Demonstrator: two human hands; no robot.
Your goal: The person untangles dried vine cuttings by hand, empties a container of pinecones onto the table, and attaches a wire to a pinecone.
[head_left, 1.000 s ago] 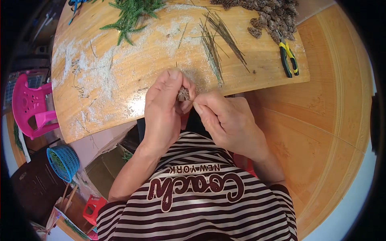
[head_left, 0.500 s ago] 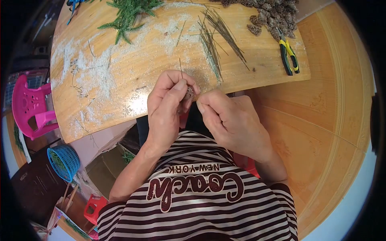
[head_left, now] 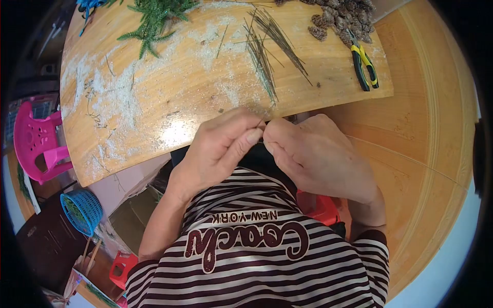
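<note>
My left hand (head_left: 221, 146) is closed just off the table's front edge, thumb and fingers pinched together. A short piece of thin dark wire (head_left: 261, 123) shows at its fingertips. The small brown pine cone seen in this hand a moment earlier is now hidden behind the fingers. Pressed close beside it, my right hand (head_left: 316, 154) is closed too, its fingertips pinching at the wire's end. The fingers of both hands meet above my lap, in front of the striped shirt (head_left: 246, 267).
On the wooden table (head_left: 179, 92) lie loose thin wires (head_left: 280, 38), green artificial sprigs (head_left: 154, 23), heaped pine cones (head_left: 346, 18), yellow-black pliers (head_left: 364, 66) and scattered white flakes (head_left: 123, 92). A pink chair (head_left: 38, 138) and blue basket (head_left: 82, 211) stand at left.
Both hands have turned and shifted slightly to the right. My left hand has rolled over, covering the pine cone, and the wire that stood upright now slants towards my right hand.
</note>
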